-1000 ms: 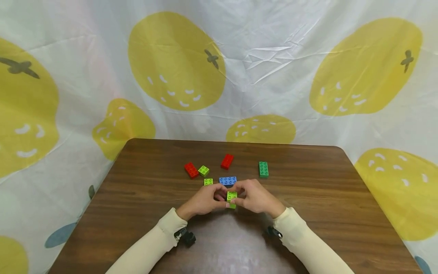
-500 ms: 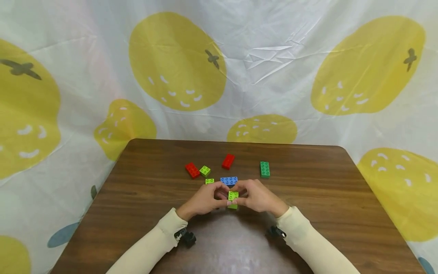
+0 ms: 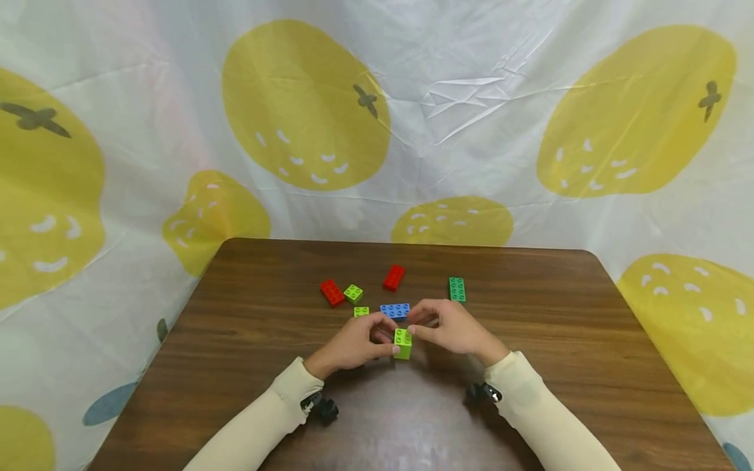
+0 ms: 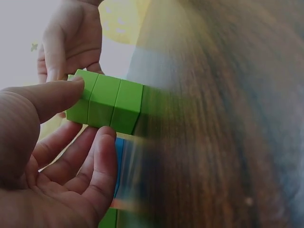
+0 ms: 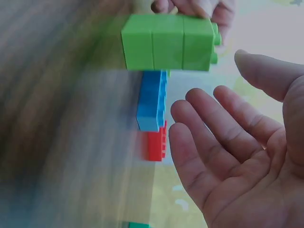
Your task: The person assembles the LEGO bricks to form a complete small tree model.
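Three light-green toy bricks form an upright stack (image 3: 403, 348), standing on the table close in front of the person. My left hand (image 3: 359, 343) pinches this stack, the thumb on its near side and the fingers behind. In the left wrist view the seams between the stacked bricks (image 4: 105, 102) show plainly. Just to the right, my right hand (image 3: 458, 329) is apart from the stack, holding nothing. Its fingers are spread and relaxed in the right wrist view, with the stack's studs (image 5: 216, 42) facing the thumb. Right behind both hands lies a blue brick (image 3: 394, 310).
Two small light-green bricks, one farther back (image 3: 353, 293) and one partly behind the left hand (image 3: 361, 312), lie to the left. A red brick (image 3: 332, 292) lies beside them, another red brick (image 3: 393, 277) farther back. A dark-green brick (image 3: 457, 289) is behind the right hand.
My right hand has let go of the stack and moved right and slightly away, its fingers opening. The left hand keeps its pinch on the stack.
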{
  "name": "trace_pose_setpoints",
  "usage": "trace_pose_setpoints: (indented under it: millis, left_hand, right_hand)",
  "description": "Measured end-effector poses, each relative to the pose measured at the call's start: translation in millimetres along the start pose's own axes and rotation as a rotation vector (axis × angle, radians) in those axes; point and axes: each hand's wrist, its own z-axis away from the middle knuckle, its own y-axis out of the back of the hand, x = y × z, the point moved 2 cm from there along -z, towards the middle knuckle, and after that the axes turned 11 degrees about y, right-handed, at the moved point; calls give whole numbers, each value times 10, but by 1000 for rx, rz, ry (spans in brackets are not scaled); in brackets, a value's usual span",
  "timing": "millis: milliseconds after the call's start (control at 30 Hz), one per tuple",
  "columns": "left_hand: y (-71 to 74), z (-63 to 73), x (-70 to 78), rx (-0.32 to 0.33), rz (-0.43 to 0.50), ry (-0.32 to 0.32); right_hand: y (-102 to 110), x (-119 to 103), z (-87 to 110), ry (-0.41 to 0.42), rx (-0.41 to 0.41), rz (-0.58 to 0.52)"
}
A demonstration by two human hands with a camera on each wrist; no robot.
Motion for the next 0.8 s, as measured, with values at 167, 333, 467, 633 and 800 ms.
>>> trace_pose_setpoints:
  millis: [167,333,467,633,800]
  left_hand:
    - [-1,-6,10,10,-16,-15]
    - [2,-4,28,26,-41,-38]
    - [5,4,40,30,-51,-36]
    - [4,11,42,26,-48,-38]
    - [-3,9,48,27,-52,-38]
  right_hand:
    - [80,39,-37,-22,23,4]
    - [113,114,-114,-19,54,11]
    - [133,190,-193,-29,95,27]
    - [160,267,-306,-62,130,10]
    - [189,340,-427,-86,165,17]
